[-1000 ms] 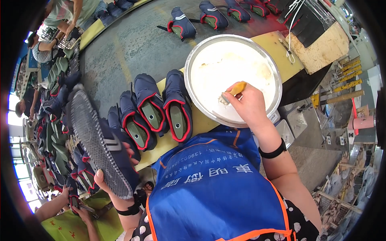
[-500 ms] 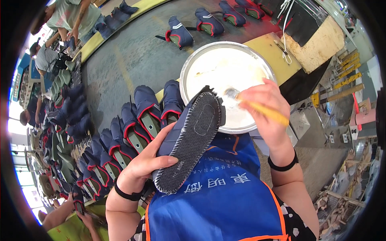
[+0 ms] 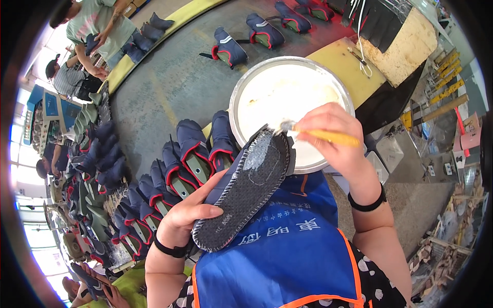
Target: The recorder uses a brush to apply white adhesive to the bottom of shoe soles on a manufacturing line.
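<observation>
My left hand (image 3: 187, 215) holds a dark shoe (image 3: 246, 187) from underneath, its grey sole turned up toward me. My right hand (image 3: 334, 136) grips a brush with a yellow handle (image 3: 328, 136). The bristles touch the toe end of the sole, where a shiny wet patch shows. Behind the shoe stands a wide round metal basin (image 3: 241, 97) holding whitish glue. I wear a blue apron (image 3: 287, 251) with orange trim.
Rows of navy shoes with red trim (image 3: 192, 154) line the grey conveyor belt (image 3: 169, 87) on my left, and more lie farther up it. Other people stand at the far left. A yellow board (image 3: 349, 64) with scissors and a foam block lies at the upper right.
My left hand swung the shoe from the left side to in front of me, sole up. My right hand lifted the brush out of the basin onto the sole's toe.
</observation>
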`<state>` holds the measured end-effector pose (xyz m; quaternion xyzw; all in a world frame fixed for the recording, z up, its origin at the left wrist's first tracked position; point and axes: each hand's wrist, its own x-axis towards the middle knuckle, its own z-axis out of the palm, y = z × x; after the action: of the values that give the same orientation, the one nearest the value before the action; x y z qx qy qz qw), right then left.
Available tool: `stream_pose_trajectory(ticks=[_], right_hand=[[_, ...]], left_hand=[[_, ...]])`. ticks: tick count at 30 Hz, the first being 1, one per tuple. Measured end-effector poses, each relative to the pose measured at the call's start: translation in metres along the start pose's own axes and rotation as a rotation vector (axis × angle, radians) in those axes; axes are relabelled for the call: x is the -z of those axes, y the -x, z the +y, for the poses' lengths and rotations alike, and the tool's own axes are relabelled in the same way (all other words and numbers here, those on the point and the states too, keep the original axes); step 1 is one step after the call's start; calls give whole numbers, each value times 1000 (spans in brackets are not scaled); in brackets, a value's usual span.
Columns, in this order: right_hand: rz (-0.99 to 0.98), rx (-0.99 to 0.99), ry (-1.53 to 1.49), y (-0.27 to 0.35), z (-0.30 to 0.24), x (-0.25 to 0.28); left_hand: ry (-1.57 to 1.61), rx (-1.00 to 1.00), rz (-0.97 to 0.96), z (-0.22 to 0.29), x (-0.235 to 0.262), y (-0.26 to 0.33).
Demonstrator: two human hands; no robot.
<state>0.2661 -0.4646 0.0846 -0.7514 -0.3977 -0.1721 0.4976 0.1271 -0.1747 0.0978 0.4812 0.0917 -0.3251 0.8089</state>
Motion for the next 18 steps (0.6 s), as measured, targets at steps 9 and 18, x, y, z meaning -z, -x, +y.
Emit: stream_pose_trajectory(ticks=[9,18], right_hand=[[72,-130,-48,-16,-4,-6],[246,-206,-182,-32,-18,-16]], left_hand=[[33,26,-11,20,-4,3],[-134,-93,-3,41,1,7]])
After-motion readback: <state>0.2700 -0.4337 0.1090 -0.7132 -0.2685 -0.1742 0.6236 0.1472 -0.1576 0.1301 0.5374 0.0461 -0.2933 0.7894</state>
